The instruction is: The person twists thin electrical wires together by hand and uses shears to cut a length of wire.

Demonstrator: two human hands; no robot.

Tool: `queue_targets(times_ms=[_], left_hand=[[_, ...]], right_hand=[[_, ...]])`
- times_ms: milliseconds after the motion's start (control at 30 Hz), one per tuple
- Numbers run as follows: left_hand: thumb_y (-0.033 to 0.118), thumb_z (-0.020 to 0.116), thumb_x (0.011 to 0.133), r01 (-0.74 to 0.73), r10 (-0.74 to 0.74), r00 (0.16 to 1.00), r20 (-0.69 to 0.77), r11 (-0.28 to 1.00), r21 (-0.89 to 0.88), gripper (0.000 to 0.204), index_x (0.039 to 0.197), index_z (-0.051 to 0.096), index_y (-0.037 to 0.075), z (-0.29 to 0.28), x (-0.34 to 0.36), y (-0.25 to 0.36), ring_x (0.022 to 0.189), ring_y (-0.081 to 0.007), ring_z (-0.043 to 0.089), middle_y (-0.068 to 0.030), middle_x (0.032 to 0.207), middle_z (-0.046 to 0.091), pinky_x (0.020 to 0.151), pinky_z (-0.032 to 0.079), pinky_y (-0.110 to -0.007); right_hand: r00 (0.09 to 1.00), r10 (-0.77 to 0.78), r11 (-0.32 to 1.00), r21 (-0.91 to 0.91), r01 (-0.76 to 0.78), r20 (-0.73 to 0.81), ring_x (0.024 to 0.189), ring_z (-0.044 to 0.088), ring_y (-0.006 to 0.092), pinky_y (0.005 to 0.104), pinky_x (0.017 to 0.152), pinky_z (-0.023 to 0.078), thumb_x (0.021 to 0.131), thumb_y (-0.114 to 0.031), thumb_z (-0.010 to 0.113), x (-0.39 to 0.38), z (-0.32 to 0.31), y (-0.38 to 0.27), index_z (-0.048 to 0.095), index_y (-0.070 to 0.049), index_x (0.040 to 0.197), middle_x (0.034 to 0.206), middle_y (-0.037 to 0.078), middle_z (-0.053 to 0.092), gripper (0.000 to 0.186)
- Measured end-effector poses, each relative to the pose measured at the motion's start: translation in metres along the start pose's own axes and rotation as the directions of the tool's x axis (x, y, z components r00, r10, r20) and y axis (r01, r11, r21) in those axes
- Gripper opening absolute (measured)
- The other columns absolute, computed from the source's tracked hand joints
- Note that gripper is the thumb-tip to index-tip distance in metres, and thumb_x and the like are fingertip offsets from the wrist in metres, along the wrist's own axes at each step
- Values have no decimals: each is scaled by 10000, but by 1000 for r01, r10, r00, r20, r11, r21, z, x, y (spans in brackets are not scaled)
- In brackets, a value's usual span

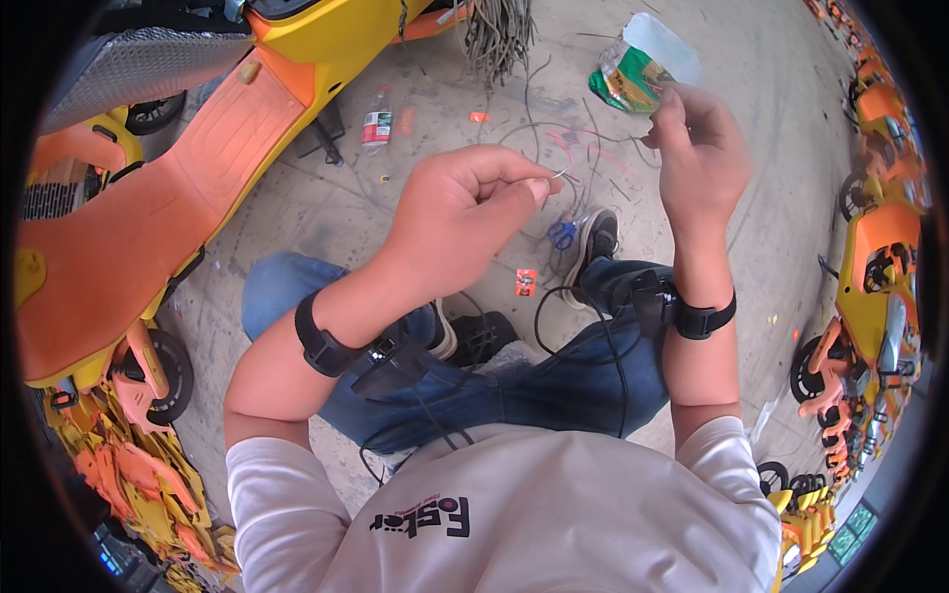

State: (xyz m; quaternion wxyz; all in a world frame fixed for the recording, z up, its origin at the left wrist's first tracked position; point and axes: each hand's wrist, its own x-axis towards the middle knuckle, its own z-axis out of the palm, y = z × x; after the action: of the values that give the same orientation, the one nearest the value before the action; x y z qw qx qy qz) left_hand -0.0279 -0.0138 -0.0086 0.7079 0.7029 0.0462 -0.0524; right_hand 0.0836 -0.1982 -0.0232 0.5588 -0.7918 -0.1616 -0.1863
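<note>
My left hand (450, 212) is closed in a pinch, thumb against forefinger, gripping a thin pale strand (560, 175). The strand is held off the floor, beyond the blue scissors (561, 233) as I look down. My right hand (700, 163) is beyond the scissors too, but well to their right, fingers curled; a dark tip shows at them, and I cannot tell whether I grip it.

With so fine a piece, I judge it best to pinch close behind the end, press lightly so it does not bend, and steady my 2 hands before bringing them nearer.

Only 1 short, slightly curved end of the strand shows. Its long axis slants across my view, rightward and a little away from me, and the free end points toward my right hand. My right shoe (600, 237) is just right of the scissors.
</note>
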Motion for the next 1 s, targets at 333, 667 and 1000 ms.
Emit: queue_targets(times_ms=[333, 667, 1000], left_hand=[[141, 565, 919, -113, 114, 993, -28, 993, 41, 181, 993, 663, 8, -2, 11, -9, 517, -32, 432, 44, 604, 497, 472, 334, -193], [173, 557, 918, 13, 34, 985, 170, 963, -269, 199, 983, 623, -4, -9, 12, -6, 512, -45, 392, 15, 620, 492, 461, 281, -199], [174, 538, 927, 136, -52, 975, 214, 906, -401, 203, 982, 611, -8, -18, 13, -2, 504, -35, 339, 30, 605, 437, 451, 227, -200]], right_hand=[[972, -67, 989, 143, 35, 227, 725, 534, 67, 193, 583, 416, 792, -29, 653, -16, 4, -13, 589, -26, 908, 847, 9, 598, 133], [827, -393, 917, 108, 383, 401, 895, 592, 251, 346, 814, 455, 767, 9, 632, -13, 3, -27, 605, -41, 1033, 1003, 119, 623, 272], [881, -171, 950, 312, 28, 441, 914, 575, 178, 286, 775, 471, 792, -3, 663, -30, 16, -25, 594, -44, 1139, 998, 76, 618, 356]])
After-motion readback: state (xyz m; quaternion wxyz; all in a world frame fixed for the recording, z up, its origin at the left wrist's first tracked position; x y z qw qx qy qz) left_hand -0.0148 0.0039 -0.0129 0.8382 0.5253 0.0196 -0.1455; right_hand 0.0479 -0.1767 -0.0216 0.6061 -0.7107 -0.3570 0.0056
